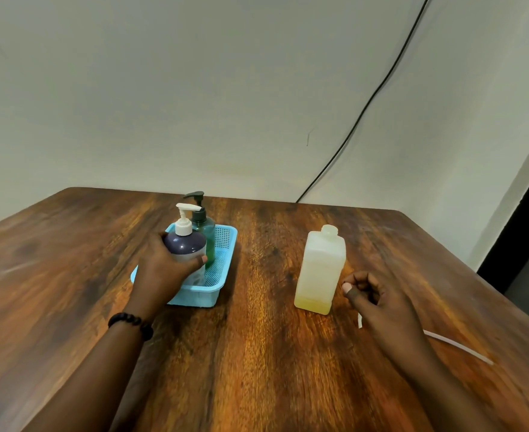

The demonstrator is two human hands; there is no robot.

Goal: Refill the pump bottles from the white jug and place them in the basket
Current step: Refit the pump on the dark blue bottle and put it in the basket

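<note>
The left hand grips the round dark purple pump bottle with the white pump head, fingers and thumb curled round its body, holding it upright in the light blue perforated plastic basket. A black beaded bracelet sits on the left wrist. The right hand holds nothing; its fingers are loosely curled, just beside the white translucent rectangular jug, not touching it. The jug stands upright and uncapped on the brown wood-grain bench, with a shallow layer of yellowish liquid at its bottom. A green pump bottle with a dark pump head stands in the basket directly behind the purple bottle. A thin white tube lies on the bench partly under the right forearm. A black cable runs down the wall behind.
</note>
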